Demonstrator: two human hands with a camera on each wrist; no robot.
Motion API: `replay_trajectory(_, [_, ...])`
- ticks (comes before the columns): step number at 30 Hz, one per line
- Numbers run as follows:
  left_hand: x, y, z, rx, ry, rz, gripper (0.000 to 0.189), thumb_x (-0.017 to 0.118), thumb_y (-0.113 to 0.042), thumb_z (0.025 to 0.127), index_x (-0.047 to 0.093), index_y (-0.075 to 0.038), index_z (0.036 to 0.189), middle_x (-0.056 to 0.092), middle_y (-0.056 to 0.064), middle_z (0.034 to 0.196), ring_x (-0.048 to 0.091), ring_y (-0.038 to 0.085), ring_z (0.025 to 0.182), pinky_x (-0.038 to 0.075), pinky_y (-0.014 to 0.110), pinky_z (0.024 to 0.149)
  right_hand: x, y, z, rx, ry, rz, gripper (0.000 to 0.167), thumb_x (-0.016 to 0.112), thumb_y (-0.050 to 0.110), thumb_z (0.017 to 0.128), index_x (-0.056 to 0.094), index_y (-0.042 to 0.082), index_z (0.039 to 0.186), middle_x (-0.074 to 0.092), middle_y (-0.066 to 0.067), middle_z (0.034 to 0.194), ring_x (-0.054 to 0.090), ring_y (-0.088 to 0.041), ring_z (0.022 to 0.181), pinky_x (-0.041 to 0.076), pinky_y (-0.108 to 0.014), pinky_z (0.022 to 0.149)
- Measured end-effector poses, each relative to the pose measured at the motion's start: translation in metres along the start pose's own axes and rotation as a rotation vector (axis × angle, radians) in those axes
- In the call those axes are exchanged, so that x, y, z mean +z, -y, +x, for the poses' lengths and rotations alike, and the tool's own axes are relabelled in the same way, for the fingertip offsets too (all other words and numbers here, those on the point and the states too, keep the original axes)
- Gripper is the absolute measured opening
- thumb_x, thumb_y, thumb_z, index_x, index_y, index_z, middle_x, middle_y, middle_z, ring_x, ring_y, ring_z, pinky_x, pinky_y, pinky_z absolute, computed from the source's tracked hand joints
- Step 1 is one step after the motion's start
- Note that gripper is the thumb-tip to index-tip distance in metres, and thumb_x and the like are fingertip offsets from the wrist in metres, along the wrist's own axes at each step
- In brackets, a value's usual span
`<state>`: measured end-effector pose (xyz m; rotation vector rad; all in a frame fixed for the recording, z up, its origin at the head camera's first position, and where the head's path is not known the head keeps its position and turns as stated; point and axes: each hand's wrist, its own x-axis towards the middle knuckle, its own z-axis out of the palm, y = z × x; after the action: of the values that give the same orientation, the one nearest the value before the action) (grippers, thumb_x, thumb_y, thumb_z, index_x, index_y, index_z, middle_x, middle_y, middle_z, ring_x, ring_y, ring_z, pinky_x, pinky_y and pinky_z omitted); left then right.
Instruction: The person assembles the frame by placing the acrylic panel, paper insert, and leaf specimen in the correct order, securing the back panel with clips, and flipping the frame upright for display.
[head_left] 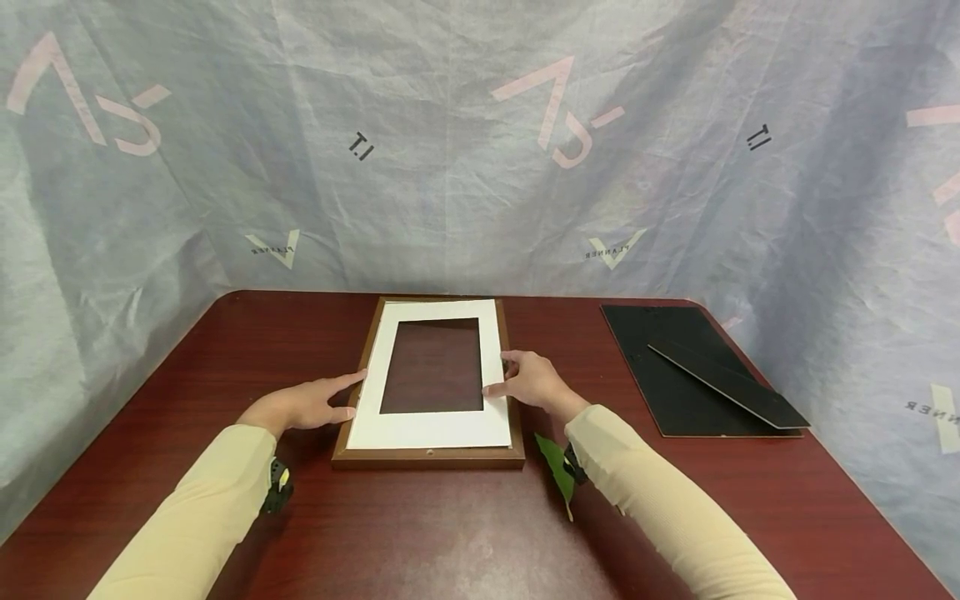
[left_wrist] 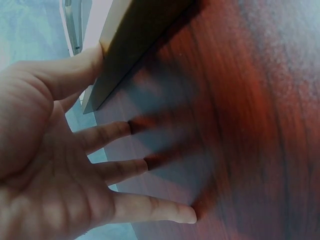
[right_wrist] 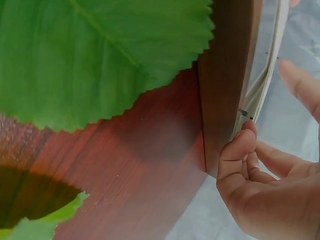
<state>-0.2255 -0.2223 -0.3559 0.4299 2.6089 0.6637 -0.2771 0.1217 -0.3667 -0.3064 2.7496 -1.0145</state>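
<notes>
A wooden picture frame (head_left: 427,459) lies on the table with a white mat board (head_left: 427,429) over it, its window showing dark red. My right hand (head_left: 536,383) pinches the mat's right edge, thumb on top and fingers curled at the side. In the right wrist view the mat's edge (right_wrist: 272,65) stands slightly off the frame's side (right_wrist: 225,90). My left hand (head_left: 307,404) is at the frame's left side. In the left wrist view its thumb touches the frame's edge (left_wrist: 117,55), and the other fingers are extended near the tabletop.
On the right of the table (head_left: 442,533) lies a black backing board (head_left: 637,350) with its stand leg (head_left: 727,383) angled across it. A green leaf (head_left: 557,467) is beside my right wrist. A printed grey cloth (head_left: 435,192) hangs behind the table.
</notes>
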Motion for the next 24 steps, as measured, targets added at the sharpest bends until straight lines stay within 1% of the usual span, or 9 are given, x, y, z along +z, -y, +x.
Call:
replay_trajectory(5, [-0.0002, -0.0009, 0.0005, -0.001, 0.005, 0.000, 0.071, 0.061, -0.018, 0.103, 0.022, 0.004, 0.158, 0.028, 0.038, 0.156, 0.032, 0.056, 0.141, 0.031, 0.065, 0.111, 0.0025, -0.0016, 0.0014, 0.012, 0.006, -0.029, 0.076, 0.085, 0.025, 0.085, 0.050, 0.000, 0.148, 0.064, -0.011, 0.107, 0.055, -0.022, 0.086, 0.046, -0.033, 0.072])
replay_trajectory(11, [-0.0006, -0.0010, 0.0012, -0.002, 0.010, 0.006, 0.071, 0.061, -0.018, 0.103, 0.022, 0.004, 0.158, 0.027, 0.038, 0.156, 0.031, 0.056, 0.141, 0.031, 0.065, 0.111, 0.0027, -0.0026, 0.0021, 0.009, 0.008, -0.039, 0.074, 0.084, 0.020, 0.086, 0.050, -0.001, 0.148, 0.062, -0.009, 0.101, 0.051, -0.018, 0.076, 0.043, -0.032, 0.067])
replay_trajectory(13, [-0.0006, -0.0008, 0.0012, -0.002, 0.012, 0.005, 0.071, 0.061, -0.018, 0.103, 0.022, 0.004, 0.158, 0.027, 0.038, 0.156, 0.031, 0.056, 0.141, 0.031, 0.065, 0.111, 0.0029, -0.0039, 0.0023, 0.006, 0.001, -0.056, 0.076, 0.084, 0.021, 0.086, 0.048, -0.001, 0.149, 0.062, -0.010, 0.103, 0.053, -0.019, 0.077, 0.045, -0.033, 0.069])
replay_trajectory(15, [-0.0007, -0.0006, 0.0009, -0.001, 0.013, 0.003, 0.071, 0.061, -0.018, 0.103, 0.022, 0.004, 0.158, 0.026, 0.038, 0.157, 0.031, 0.056, 0.141, 0.031, 0.065, 0.112, 0.0034, -0.0054, 0.0023, 0.004, -0.010, -0.091, 0.078, 0.085, 0.023, 0.085, 0.047, 0.000, 0.150, 0.061, -0.013, 0.109, 0.056, -0.023, 0.085, 0.049, -0.037, 0.075])
replay_trajectory(17, [-0.0007, -0.0004, 0.0007, 0.002, 0.011, 0.001, 0.071, 0.061, -0.018, 0.103, 0.022, 0.005, 0.158, 0.027, 0.038, 0.156, 0.031, 0.056, 0.141, 0.031, 0.065, 0.111, 0.0037, -0.0062, 0.0014, -0.001, -0.021, -0.131, 0.081, 0.085, 0.026, 0.085, 0.046, -0.001, 0.150, 0.060, -0.018, 0.119, 0.058, -0.028, 0.099, 0.051, -0.042, 0.085])
replay_trajectory(20, [-0.0007, -0.0002, 0.0003, 0.003, 0.007, 0.002, 0.071, 0.061, -0.018, 0.103, 0.022, 0.005, 0.158, 0.027, 0.038, 0.156, 0.032, 0.056, 0.141, 0.031, 0.065, 0.111, 0.0046, -0.0078, -0.0004, -0.012, -0.025, -0.185, 0.083, 0.085, 0.030, 0.085, 0.045, -0.002, 0.151, 0.054, -0.025, 0.130, 0.054, -0.036, 0.118, 0.048, -0.048, 0.097])
replay_trajectory(22, [-0.0007, -0.0003, 0.0001, 0.004, 0.006, 0.000, 0.071, 0.061, -0.017, 0.103, 0.022, 0.005, 0.158, 0.027, 0.038, 0.156, 0.031, 0.056, 0.141, 0.031, 0.065, 0.111, 0.0050, -0.0084, -0.0014, -0.016, -0.023, -0.197, 0.084, 0.085, 0.031, 0.085, 0.045, -0.002, 0.151, 0.051, -0.028, 0.135, 0.050, -0.040, 0.125, 0.047, -0.050, 0.100])
replay_trajectory(24, [-0.0008, 0.0002, 0.0004, 0.003, 0.008, 0.000, 0.071, 0.061, -0.018, 0.103, 0.022, 0.005, 0.158, 0.027, 0.038, 0.156, 0.031, 0.056, 0.141, 0.031, 0.065, 0.111, 0.0046, -0.0090, -0.0021, -0.017, -0.013, -0.205, 0.084, 0.084, 0.032, 0.086, 0.044, -0.001, 0.152, 0.050, -0.028, 0.136, 0.048, -0.041, 0.128, 0.046, -0.051, 0.102])
